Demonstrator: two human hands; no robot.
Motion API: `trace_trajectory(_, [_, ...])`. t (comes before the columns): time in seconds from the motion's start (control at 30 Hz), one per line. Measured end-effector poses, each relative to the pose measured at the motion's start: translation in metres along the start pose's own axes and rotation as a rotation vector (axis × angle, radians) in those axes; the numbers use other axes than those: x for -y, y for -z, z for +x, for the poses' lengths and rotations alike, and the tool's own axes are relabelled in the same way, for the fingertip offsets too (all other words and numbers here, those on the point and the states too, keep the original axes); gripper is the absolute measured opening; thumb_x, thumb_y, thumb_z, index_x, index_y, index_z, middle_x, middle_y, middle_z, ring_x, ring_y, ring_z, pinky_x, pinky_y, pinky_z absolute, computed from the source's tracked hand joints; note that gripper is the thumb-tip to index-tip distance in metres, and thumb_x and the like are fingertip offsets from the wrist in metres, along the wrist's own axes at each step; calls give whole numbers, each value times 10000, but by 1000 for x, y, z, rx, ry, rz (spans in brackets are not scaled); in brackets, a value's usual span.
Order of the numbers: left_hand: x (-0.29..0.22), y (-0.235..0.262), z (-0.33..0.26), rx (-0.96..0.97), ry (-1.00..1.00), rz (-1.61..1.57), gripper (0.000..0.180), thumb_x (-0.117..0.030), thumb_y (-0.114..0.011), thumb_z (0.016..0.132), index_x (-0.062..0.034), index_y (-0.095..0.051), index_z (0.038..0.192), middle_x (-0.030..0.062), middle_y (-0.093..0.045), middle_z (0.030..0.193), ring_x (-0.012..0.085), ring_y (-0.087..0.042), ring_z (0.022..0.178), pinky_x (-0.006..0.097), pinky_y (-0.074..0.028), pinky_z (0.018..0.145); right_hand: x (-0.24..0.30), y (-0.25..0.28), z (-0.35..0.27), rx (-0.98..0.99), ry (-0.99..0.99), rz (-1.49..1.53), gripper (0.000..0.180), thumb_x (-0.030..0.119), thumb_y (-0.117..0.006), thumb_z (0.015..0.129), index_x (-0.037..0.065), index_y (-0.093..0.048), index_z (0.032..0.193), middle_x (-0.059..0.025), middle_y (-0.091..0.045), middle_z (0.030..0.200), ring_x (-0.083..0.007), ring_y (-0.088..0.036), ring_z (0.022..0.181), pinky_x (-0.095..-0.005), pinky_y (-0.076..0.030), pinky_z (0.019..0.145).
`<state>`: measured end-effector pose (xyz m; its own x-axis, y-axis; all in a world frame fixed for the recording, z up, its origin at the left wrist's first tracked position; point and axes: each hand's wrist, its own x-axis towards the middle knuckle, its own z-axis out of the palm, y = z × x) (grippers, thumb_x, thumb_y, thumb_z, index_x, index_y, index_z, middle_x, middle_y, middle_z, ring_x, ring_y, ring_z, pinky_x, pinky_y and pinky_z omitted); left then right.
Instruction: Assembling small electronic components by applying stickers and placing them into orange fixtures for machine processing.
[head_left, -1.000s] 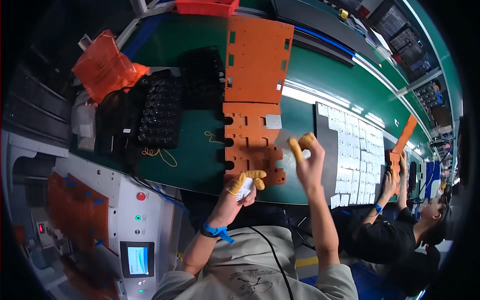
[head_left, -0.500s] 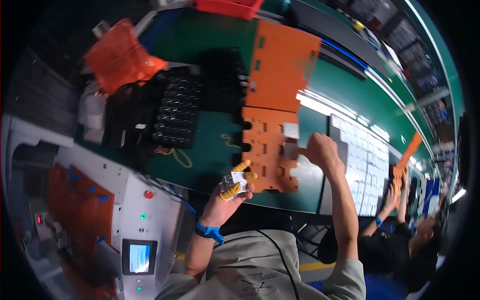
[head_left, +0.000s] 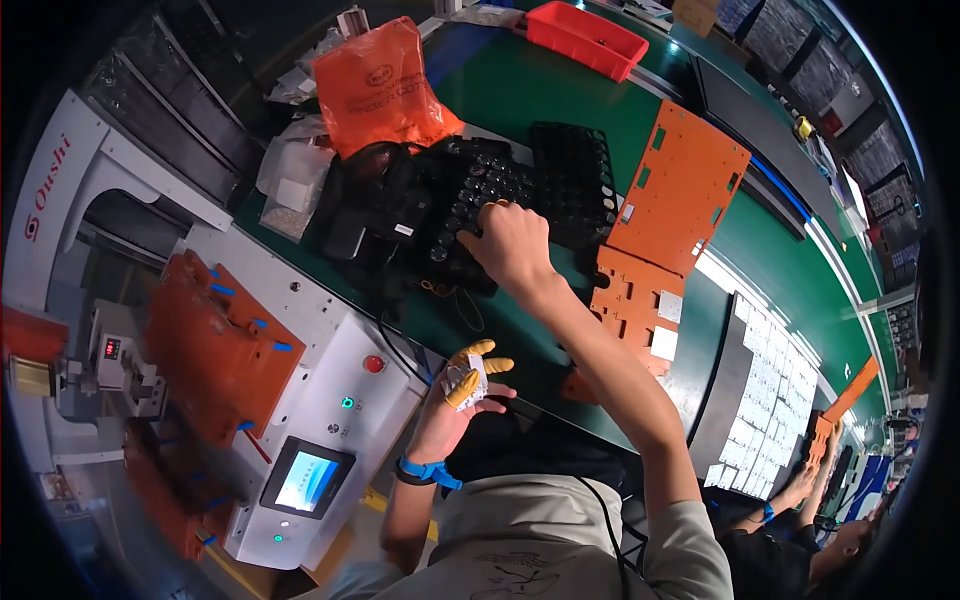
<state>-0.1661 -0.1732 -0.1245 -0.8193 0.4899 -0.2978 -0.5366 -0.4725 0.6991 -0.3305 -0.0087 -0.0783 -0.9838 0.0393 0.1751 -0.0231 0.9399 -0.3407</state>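
Observation:
My left hand [head_left: 440, 418], with yellow finger cots on some fingers, holds a few small whitish square plates [head_left: 476, 376] over the bench's front edge. Reaching across to the left, my right hand [head_left: 515, 248] is closed over a black tray [head_left: 490, 180] of round pockets; its fingertips are largely hidden, so what they pinch does not show. Under my right forearm lies an orange fixture plate [head_left: 625, 290] with cut-outs. A square white plate [head_left: 670, 306] sits on its right side, and another white plate [head_left: 662, 343] sits just nearer. A flat orange panel [head_left: 680, 185] adjoins its far edge.
A second black tray [head_left: 575, 175], an orange bag [head_left: 385, 90] and a red bin [head_left: 585, 38] stand farther back. Left of me is a machine with a screen [head_left: 308, 480] and red button [head_left: 373, 364]. At right lies a white gridded sheet [head_left: 765, 405]; beyond it, another person's hands [head_left: 805, 480] hold an orange part.
My right hand has moved from the orange fixture's right side leftward to the black tray. My left hand still holds the plates. The view has shifted, so the bench sits farther right.

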Motion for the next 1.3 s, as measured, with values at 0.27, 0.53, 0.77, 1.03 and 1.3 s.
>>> trace_trajectory(0.27, [-7, 1, 10, 52, -90, 33, 537, -172, -591, 990, -31, -408, 1475, 162, -673, 1152, 160, -644, 782, 272, -518, 653, -4, 33, -21, -32, -48, 361, 256, 235, -732, 801, -20, -713, 801, -199, -675, 713, -353, -689, 699, -435, -548, 659])
trace_trajectory(0.53, [-1, -9, 10, 209, -172, -273, 815, -338, -783, 828, -5, -410, 1472, 60, -625, 1113, 164, -599, 833, 299, -475, 670, -7, 95, -148, 154, 136, 864, 275, 84, -748, 858, -15, -707, 1111, -68, -561, 776, -115, -481, 602, -265, -408, 548])
trace_trajectory(0.77, [-9, -59, -3, 35, -337, -45, 796, -129, -870, 766, -1, -475, 1445, 71, -649, 1205, 94, -608, 923, 252, -507, 758, -26, 85, -179, 127, 52, 1027, 324, 42, -746, 870, -32, -691, 1181, -8, -469, 762, -70, -422, 618, -248, -345, 536])
trace_trajectory(1.03, [-2, -71, -9, -93, -638, 309, 707, -51, -893, 715, 0, -591, 1352, -16, -663, 1018, 16, -434, 724, 180, -422, 743, -37, 108, -181, 108, 249, 915, 318, 41, -727, 856, -16, -702, 1168, -132, -569, 810, -250, -553, 680, -321, -439, 555])
trace_trajectory(1.3, [5, -74, -10, -131, -650, 434, 706, -62, -899, 706, -10, -599, 1343, 27, -694, 1104, 31, -516, 779, 173, -417, 675, -39, 121, -188, -19, 437, 490, 368, 40, -763, 663, -21, -725, 1023, -100, -498, 737, -278, -567, 682, -406, -452, 532])
